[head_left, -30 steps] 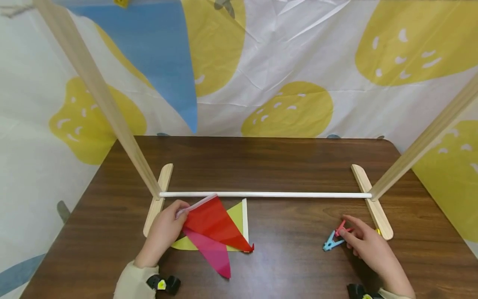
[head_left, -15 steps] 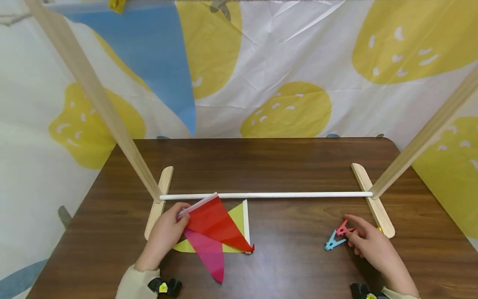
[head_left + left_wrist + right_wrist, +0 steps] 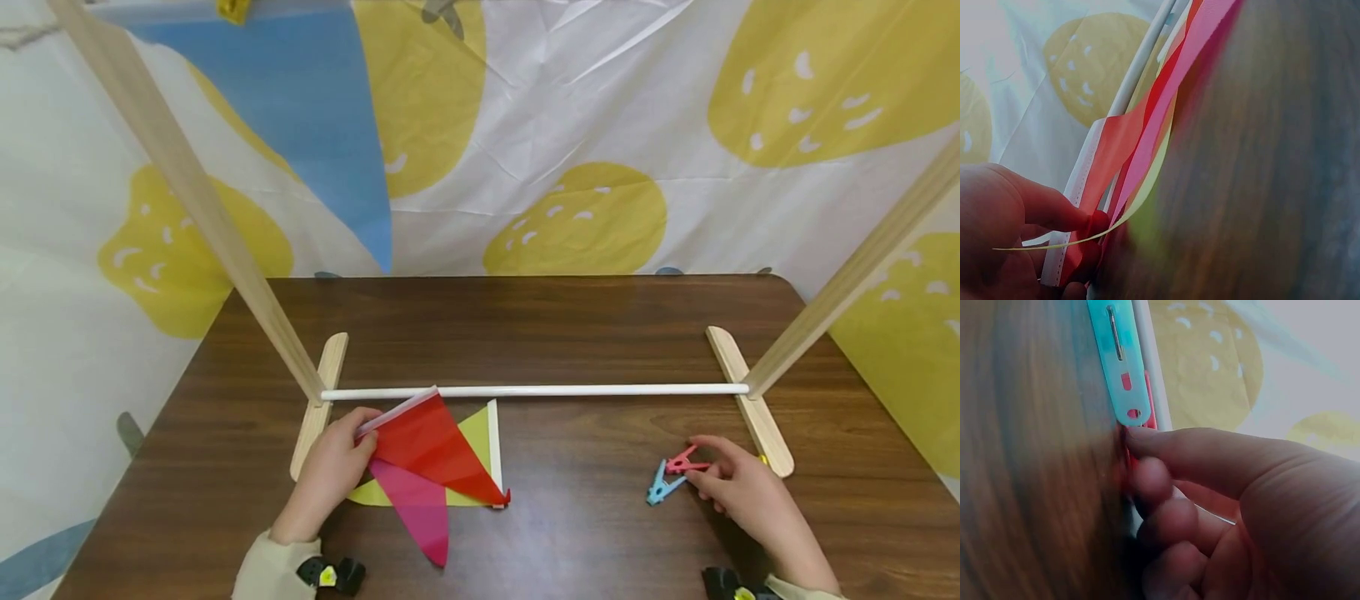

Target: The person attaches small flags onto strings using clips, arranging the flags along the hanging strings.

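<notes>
My left hand (image 3: pixel 333 458) pinches the white-edged side of a red pennant flag (image 3: pixel 423 442) between thumb and fingers. That red pennant lies over a pink pennant (image 3: pixel 420 517) and a yellow-green pennant (image 3: pixel 474 433) with a white edge. At the right, my right hand (image 3: pixel 738 483) holds a red clothespin (image 3: pixel 678 460) by its handle end between thumb and forefinger. A light blue clothespin (image 3: pixel 1119 359) lies against the red one, its handle end right at my thumb tip; the hand hides part of the red clothespin.
A white rod (image 3: pixel 540 390) runs low between two wooden feet, each with a wooden post (image 3: pixel 195 192) rising from it. A blue pennant (image 3: pixel 300 100) hangs at the upper left with a yellow clip (image 3: pixel 234 10). Something small and yellow (image 3: pixel 763 459) shows behind my right hand.
The red and blue clothespins have shifted and turned a little at my right fingertips, lately slightly leftward. The pink pennant's tip has swung left. My left hand keeps its hold.
</notes>
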`<action>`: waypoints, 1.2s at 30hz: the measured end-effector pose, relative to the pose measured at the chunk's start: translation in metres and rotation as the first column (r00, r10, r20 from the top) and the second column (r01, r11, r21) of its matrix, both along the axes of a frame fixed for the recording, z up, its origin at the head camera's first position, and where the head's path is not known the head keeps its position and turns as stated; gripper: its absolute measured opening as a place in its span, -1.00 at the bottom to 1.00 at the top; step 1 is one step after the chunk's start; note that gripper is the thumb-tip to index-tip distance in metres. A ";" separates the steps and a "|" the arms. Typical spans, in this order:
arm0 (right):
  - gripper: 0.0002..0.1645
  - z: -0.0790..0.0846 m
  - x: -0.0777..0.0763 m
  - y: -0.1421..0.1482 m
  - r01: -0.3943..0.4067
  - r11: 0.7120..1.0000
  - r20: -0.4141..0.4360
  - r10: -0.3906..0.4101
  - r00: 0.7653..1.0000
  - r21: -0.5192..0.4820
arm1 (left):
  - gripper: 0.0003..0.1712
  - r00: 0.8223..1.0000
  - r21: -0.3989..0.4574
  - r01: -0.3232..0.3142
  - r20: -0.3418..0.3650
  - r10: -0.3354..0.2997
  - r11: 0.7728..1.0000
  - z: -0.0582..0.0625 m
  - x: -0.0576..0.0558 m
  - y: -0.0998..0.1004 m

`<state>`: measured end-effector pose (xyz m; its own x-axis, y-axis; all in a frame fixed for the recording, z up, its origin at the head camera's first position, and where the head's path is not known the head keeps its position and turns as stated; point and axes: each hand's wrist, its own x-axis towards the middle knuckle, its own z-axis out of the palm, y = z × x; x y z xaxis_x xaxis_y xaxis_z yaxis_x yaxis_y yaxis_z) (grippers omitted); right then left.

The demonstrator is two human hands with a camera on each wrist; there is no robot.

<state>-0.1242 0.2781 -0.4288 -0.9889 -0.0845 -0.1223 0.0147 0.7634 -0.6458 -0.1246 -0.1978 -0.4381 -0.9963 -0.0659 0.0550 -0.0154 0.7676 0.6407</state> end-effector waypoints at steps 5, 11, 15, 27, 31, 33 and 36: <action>-0.49 0.001 0.001 0.000 0.031 0.996 -0.015 -0.030 0.999 0.080 | -0.75 1.000 -0.002 -0.001 0.011 0.001 1.000 0.000 0.000 0.000; -0.42 0.003 0.002 -0.001 0.076 0.994 0.003 -0.077 0.997 0.081 | -0.76 1.000 0.000 -0.001 0.011 0.001 1.000 0.000 0.000 0.001; -0.38 0.005 0.001 -0.001 0.125 0.991 0.031 -0.127 0.991 0.045 | -0.76 1.000 -0.002 -0.001 0.018 0.001 1.000 0.001 0.000 0.001; -0.53 0.008 0.002 -0.003 0.168 0.985 -0.167 -0.170 0.971 -0.027 | -0.75 0.999 -0.035 0.024 -0.031 -0.025 0.999 -0.002 0.001 0.000; -0.60 0.008 0.004 -0.005 0.200 0.976 -0.258 -0.217 0.942 -0.091 | -0.74 0.999 -0.042 0.032 -0.031 -0.033 0.999 -0.002 0.001 0.000; -0.62 0.009 0.004 -0.006 0.204 0.970 -0.270 -0.233 0.934 -0.129 | -0.74 0.999 -0.041 0.030 -0.030 -0.031 0.999 -0.002 0.001 0.000; -0.65 0.010 0.005 -0.007 0.221 0.958 -0.268 -0.265 0.926 -0.183 | -0.74 0.999 -0.040 0.027 -0.030 -0.028 0.999 -0.001 0.001 0.000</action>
